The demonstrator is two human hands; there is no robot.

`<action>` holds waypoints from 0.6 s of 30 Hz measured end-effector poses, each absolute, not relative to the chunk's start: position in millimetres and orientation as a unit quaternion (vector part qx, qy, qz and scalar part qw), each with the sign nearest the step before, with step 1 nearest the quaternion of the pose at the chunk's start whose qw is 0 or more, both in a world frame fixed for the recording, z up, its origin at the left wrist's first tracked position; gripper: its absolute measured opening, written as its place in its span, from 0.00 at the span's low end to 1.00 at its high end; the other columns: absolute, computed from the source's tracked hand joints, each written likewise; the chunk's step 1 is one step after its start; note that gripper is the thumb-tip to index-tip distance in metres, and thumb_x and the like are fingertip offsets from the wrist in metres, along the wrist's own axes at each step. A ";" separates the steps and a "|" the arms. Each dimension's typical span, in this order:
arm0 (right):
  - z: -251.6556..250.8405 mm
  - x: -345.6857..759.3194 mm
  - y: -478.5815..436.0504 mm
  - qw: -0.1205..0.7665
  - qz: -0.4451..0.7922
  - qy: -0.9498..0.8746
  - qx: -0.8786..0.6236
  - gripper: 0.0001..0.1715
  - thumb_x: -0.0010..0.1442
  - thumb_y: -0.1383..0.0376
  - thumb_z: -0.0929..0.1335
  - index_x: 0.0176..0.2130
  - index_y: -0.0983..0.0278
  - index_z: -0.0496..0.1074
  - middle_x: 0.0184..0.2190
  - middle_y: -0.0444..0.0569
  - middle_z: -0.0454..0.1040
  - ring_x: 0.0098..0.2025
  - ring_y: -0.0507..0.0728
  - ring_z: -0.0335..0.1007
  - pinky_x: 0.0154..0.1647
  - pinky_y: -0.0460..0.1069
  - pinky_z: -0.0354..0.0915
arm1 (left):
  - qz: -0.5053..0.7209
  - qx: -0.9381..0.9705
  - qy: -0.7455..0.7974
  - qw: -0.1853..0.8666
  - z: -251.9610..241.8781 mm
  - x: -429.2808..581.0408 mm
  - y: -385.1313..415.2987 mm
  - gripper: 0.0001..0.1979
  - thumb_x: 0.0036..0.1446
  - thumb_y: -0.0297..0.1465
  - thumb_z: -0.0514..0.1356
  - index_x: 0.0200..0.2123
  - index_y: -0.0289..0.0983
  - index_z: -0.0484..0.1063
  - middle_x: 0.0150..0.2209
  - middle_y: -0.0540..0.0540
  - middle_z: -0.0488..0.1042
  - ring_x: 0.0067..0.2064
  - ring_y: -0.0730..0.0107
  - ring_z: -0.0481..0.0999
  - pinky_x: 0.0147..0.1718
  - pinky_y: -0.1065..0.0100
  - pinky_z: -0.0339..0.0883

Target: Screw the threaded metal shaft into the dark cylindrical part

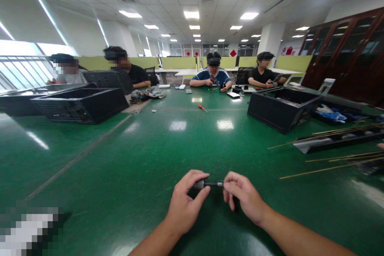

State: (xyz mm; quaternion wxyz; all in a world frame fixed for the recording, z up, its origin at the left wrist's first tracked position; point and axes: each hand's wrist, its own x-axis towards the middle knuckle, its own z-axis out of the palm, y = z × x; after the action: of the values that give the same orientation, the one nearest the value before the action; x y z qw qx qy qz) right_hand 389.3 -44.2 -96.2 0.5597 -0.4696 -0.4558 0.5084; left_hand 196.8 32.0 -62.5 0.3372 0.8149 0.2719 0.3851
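Note:
My left hand (pixel 184 204) and my right hand (pixel 241 196) meet low over the green table (pixel 144 156), close to its near edge. Between them I hold a small dark tool (pixel 207 184) with a grey cylindrical end and a thin black shaft. My left fingers pinch the grey end. My right fingertips are closed on the other tip of the shaft. What kind of tool it is I cannot make out.
Black computer cases lie at the left (pixel 81 104) and right (pixel 280 108). Thin brass rods (pixel 327 166) and a dark tray (pixel 336 140) are at the right. An orange-handled screwdriver (pixel 203 107) lies mid-table. Several people sit along the far side.

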 end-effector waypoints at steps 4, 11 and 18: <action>-95.6 388.8 -45.0 0.564 0.511 -0.454 -0.463 0.22 0.60 0.48 0.68 0.33 0.64 0.65 0.20 0.43 0.73 0.15 0.49 0.63 0.18 0.44 0.52 | 0.365 0.813 0.277 0.359 -62.8 197.8 32.8 0.11 0.64 0.33 0.57 0.46 0.44 0.77 0.45 0.44 0.72 0.47 0.63 0.74 0.48 0.62 0.67; -95.6 387.9 -45.0 0.567 0.512 -0.450 -0.462 0.23 0.60 0.47 0.68 0.34 0.64 0.66 0.20 0.42 0.72 0.15 0.49 0.62 0.18 0.44 0.52 | 0.338 0.798 0.363 0.341 -62.4 202.2 34.8 0.15 0.51 0.23 0.61 0.42 0.40 0.69 0.45 0.46 0.67 0.40 0.65 0.71 0.41 0.64 0.68; -94.7 388.2 -44.4 0.568 0.510 -0.454 -0.460 0.22 0.60 0.48 0.68 0.34 0.65 0.66 0.20 0.42 0.72 0.15 0.48 0.61 0.18 0.44 0.51 | 0.354 0.790 0.381 0.323 -66.5 193.6 56.7 0.11 0.62 0.33 0.56 0.47 0.40 0.69 0.43 0.46 0.73 0.45 0.62 0.74 0.48 0.62 0.67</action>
State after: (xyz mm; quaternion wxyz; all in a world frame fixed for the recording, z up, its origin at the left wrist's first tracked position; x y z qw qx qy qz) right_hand 388.2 -44.4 -94.7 0.5680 -0.4600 -0.4540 0.5096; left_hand 193.6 56.7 -66.5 0.3235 0.7902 0.3813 0.3543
